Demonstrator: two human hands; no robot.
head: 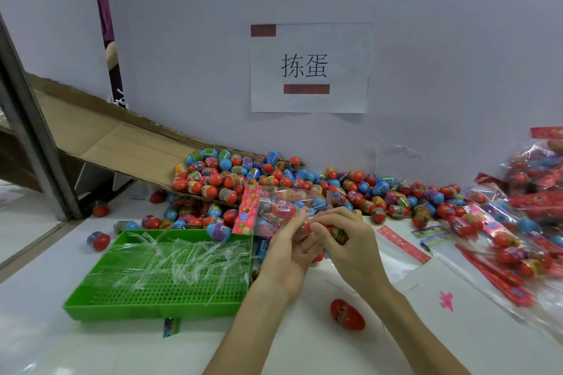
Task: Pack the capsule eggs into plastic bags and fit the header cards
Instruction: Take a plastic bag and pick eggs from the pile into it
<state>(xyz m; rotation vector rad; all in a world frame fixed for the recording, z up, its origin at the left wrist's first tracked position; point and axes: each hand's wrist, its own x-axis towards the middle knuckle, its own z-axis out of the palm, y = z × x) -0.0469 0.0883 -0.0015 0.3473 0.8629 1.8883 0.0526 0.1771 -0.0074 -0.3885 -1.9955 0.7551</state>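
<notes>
Chiefly, a pale wall backs the whole station. Taped to it is a white paper sign printed 拣蛋 in black, with one brown-red bar at its top left corner and another below the characters.

Item: white table, running the full width.

Item: cardboard chute, sloping down from the left; its lower end is buried in eggs.

Item: pile of capsule eggs along the foot of the wall, mostly red and blue halves with printed bands. The band print is too small to read.

Item: heap of packed bags at the right edge, red and pink cards showing.

Item: green perforated tray, left of the hands, holding clear plastic strips.

Item: plastic bag, filled with eggs and raised above the table between tray and pile. A pink flowered header card sits on its left end; no wording legible. The left hand lies palm up beneath the bag's right end, fingers curled onto it. The right hand meets it from the right, thumb and forefinger pinching the film.

Item: loose pink header card, flat on the table just right of the right hand.

Item: single red capsule egg, lying between the forearms.

Item: small printed label at the tray's near edge, unreadable.
</notes>
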